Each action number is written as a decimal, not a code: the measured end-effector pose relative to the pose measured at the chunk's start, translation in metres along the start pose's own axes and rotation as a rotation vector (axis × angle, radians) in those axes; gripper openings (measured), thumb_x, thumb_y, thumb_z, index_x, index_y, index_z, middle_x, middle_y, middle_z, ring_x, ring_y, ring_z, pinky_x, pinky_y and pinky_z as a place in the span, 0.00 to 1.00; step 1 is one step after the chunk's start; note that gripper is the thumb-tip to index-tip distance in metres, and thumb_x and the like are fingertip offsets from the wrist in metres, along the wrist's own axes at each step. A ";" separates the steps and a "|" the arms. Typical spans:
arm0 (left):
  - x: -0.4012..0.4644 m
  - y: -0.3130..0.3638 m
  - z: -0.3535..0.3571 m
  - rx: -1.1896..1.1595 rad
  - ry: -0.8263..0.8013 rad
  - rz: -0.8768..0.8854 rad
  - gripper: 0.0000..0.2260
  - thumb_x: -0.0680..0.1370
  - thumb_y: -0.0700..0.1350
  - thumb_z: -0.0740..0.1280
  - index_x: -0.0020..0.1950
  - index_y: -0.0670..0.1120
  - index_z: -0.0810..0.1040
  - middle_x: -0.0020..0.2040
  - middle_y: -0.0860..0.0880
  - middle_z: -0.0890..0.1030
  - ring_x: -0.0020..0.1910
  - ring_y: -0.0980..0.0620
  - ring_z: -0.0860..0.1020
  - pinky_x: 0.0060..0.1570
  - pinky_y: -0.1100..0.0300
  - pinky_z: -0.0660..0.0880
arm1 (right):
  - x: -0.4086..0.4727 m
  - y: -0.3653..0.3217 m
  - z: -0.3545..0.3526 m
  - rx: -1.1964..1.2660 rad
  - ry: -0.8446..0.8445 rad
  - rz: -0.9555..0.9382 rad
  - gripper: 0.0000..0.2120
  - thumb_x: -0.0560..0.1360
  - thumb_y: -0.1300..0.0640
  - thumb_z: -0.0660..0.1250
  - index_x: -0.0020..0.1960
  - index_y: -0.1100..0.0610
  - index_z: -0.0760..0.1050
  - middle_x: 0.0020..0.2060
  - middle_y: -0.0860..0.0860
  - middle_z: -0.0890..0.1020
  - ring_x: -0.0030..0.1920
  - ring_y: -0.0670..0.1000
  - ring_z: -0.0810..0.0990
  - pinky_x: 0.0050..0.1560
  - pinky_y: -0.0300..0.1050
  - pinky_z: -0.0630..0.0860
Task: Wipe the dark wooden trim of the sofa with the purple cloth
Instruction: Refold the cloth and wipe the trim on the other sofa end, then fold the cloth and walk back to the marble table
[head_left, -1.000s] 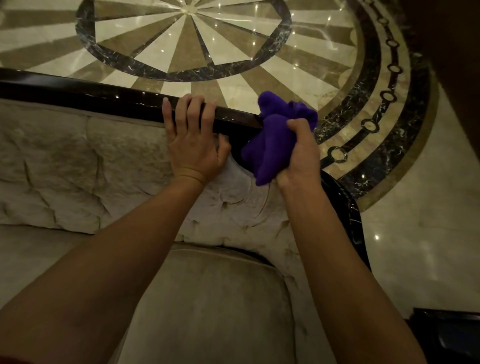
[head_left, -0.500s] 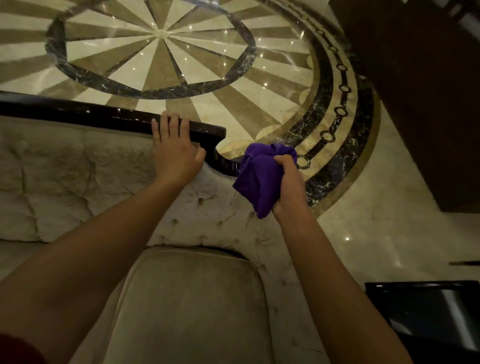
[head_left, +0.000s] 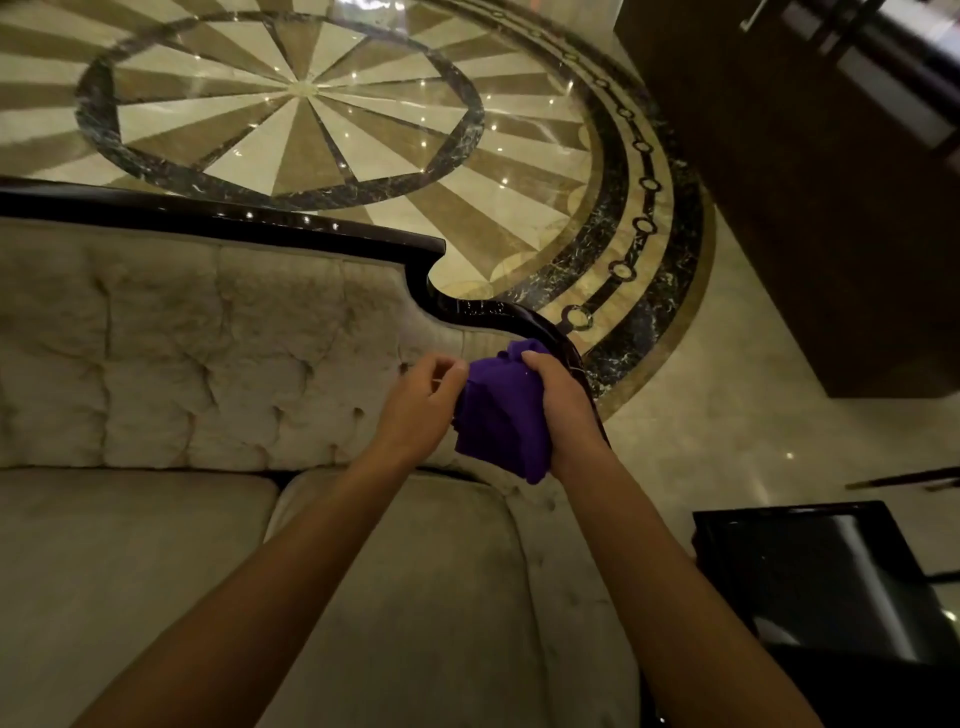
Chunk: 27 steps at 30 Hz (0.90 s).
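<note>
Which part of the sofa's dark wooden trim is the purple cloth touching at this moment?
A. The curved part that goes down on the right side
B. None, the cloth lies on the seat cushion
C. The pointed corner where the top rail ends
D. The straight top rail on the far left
A: the purple cloth, gripped by the right hand, sits against the down-curving dark wooden trim; the left hand pinches its edge.

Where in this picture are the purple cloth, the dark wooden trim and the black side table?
purple cloth (head_left: 496, 415): head view, middle of the bunched fabric.
dark wooden trim (head_left: 322, 236): head view, top rail of the backrest.
black side table (head_left: 810, 577): head view, glossy top.
</note>
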<state>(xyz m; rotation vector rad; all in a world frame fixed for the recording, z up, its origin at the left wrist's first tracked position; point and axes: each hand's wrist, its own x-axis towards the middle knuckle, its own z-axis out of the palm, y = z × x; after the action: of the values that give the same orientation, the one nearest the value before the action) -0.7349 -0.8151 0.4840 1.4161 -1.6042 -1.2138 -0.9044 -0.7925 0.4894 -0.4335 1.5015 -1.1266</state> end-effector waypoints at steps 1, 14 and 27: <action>-0.008 0.006 -0.001 -0.021 -0.012 0.013 0.08 0.86 0.51 0.62 0.53 0.52 0.79 0.46 0.55 0.81 0.42 0.66 0.79 0.37 0.75 0.72 | -0.010 0.002 0.002 -0.007 0.009 -0.021 0.16 0.73 0.43 0.73 0.58 0.46 0.81 0.52 0.53 0.88 0.51 0.57 0.88 0.51 0.55 0.86; -0.105 0.006 -0.009 -0.026 -0.095 0.033 0.22 0.77 0.61 0.72 0.65 0.49 0.78 0.56 0.52 0.81 0.55 0.53 0.81 0.55 0.53 0.82 | -0.094 0.035 0.030 -0.070 0.136 -0.150 0.14 0.85 0.40 0.59 0.64 0.46 0.75 0.56 0.51 0.82 0.55 0.53 0.82 0.55 0.54 0.82; -0.165 0.028 -0.039 -0.142 0.023 0.224 0.09 0.79 0.47 0.73 0.55 0.57 0.76 0.50 0.53 0.82 0.49 0.54 0.82 0.47 0.55 0.80 | -0.170 0.083 -0.006 -0.129 0.031 -0.021 0.16 0.86 0.46 0.59 0.65 0.55 0.77 0.59 0.58 0.84 0.55 0.57 0.86 0.50 0.53 0.86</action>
<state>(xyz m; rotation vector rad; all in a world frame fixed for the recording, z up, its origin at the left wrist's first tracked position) -0.6778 -0.6630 0.5392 1.1258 -1.5803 -1.1502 -0.8365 -0.6175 0.5140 -0.5229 1.6057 -1.0604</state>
